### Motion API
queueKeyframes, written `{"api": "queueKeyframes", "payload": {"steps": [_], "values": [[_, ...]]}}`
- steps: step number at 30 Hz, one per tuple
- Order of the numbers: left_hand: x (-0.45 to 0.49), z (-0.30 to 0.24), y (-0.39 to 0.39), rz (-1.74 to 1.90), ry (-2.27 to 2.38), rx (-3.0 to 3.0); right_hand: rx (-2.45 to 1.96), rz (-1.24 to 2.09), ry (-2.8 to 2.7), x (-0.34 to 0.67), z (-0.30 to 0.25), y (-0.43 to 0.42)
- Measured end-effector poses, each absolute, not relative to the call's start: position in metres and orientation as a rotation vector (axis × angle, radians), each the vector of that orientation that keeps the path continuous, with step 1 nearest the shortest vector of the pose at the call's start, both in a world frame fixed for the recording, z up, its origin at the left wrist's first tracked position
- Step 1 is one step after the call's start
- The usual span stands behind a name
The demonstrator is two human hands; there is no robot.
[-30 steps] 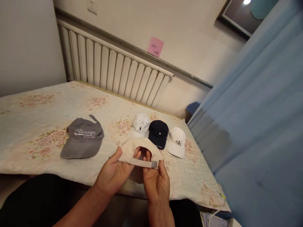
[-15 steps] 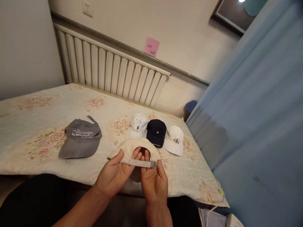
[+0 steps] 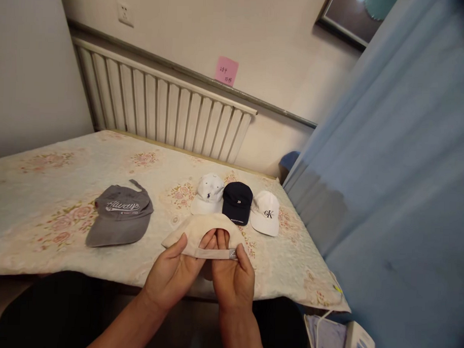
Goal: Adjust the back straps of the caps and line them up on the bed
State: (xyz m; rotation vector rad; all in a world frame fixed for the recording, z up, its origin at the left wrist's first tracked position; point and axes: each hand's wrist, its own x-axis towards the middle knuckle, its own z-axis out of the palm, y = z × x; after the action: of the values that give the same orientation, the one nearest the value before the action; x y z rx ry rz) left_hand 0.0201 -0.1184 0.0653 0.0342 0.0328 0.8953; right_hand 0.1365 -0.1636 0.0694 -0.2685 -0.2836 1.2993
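Observation:
A beige cap is held over the near edge of the bed, its back strap and metal buckle turned toward me. My left hand grips the left side of the strap, fingers curled into the opening. My right hand pinches the strap by the buckle. Beyond the beige cap lie a white cap, a navy cap and a white cap with a black logo in a row. A grey cap lies further left.
The floral bedspread covers the bed. A white radiator runs along the wall behind, under a pink note. A blue curtain hangs at the right. Papers and a box sit at the lower right.
The beige cap and both hands have sunk slightly toward the bed edge, and the strap now lies flatter. The view has shifted a little; the other caps have not moved.

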Motion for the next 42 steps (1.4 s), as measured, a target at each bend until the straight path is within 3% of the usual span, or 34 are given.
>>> {"api": "queueKeyframes", "payload": {"steps": [42], "values": [[0.018,0.071,-0.123,0.924,0.203,0.019,-0.354,1.31,-0.194,0.138,0.063,-0.17]]}}
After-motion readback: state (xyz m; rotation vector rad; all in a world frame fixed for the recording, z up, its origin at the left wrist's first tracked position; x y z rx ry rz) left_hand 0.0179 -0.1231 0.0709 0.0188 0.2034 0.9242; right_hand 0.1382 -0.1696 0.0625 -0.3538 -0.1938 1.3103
